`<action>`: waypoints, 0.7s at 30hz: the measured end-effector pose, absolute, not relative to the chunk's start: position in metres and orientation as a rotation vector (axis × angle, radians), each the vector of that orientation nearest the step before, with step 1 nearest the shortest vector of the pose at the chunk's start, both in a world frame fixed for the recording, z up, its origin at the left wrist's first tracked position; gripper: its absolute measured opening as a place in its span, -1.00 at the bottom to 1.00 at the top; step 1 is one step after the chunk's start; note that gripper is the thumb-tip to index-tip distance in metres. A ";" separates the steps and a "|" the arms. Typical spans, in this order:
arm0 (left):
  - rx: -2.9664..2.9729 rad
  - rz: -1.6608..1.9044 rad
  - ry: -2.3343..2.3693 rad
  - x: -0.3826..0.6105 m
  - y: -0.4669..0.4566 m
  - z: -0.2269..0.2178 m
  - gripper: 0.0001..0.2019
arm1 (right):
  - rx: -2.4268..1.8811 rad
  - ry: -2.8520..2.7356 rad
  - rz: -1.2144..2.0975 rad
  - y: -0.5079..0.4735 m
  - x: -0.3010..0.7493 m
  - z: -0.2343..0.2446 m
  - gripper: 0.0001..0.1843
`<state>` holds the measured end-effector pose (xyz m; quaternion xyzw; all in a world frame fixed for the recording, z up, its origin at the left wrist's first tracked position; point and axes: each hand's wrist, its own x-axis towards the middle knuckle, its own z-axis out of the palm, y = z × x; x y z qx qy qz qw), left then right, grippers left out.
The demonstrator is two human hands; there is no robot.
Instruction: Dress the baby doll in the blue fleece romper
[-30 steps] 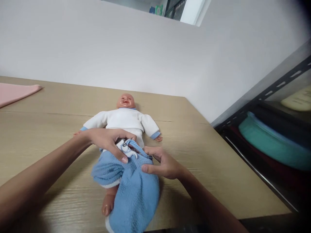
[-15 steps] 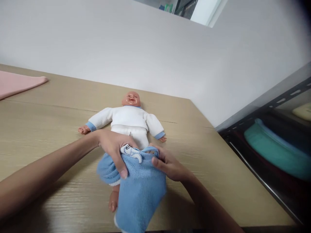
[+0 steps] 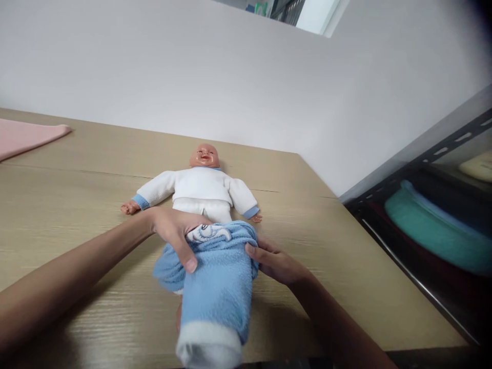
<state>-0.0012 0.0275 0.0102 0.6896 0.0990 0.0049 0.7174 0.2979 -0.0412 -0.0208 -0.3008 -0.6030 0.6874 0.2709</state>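
Observation:
A baby doll [image 3: 200,187] in a white top with blue cuffs lies on its back on the wooden table [image 3: 77,169], head away from me. Blue fleece trousers [image 3: 217,282] with white cuffs cover its legs up to the hips. My left hand [image 3: 175,233] grips the waistband on the doll's left side as I see it, thumb over the cloth. My right hand [image 3: 274,261] pinches the waistband on the other side. One trouser leg with its white cuff points toward me; the other leg is bunched.
A pink cloth [image 3: 26,138] lies at the table's far left. A white wall stands behind the table. A dark metal shelf [image 3: 442,154] at the right holds a teal folded thing [image 3: 434,228] and a pale yellow one.
Both hands have drawn the blue trousers' waistband up toward the doll's waist. The near trouser leg has straightened toward me, and the bare foot seen earlier is now covered.

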 end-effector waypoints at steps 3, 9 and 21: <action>1.547 -0.019 0.241 0.000 0.026 0.010 -0.47 | -0.790 -1.705 1.959 -0.041 0.295 -0.018 -0.28; 1.532 0.082 0.233 0.007 0.024 0.010 -0.66 | -0.658 -1.714 2.220 -0.045 0.293 -0.014 -0.18; 1.544 0.167 0.261 0.009 0.027 -0.005 -0.63 | -0.725 -1.480 2.119 -0.052 0.292 -0.023 -0.40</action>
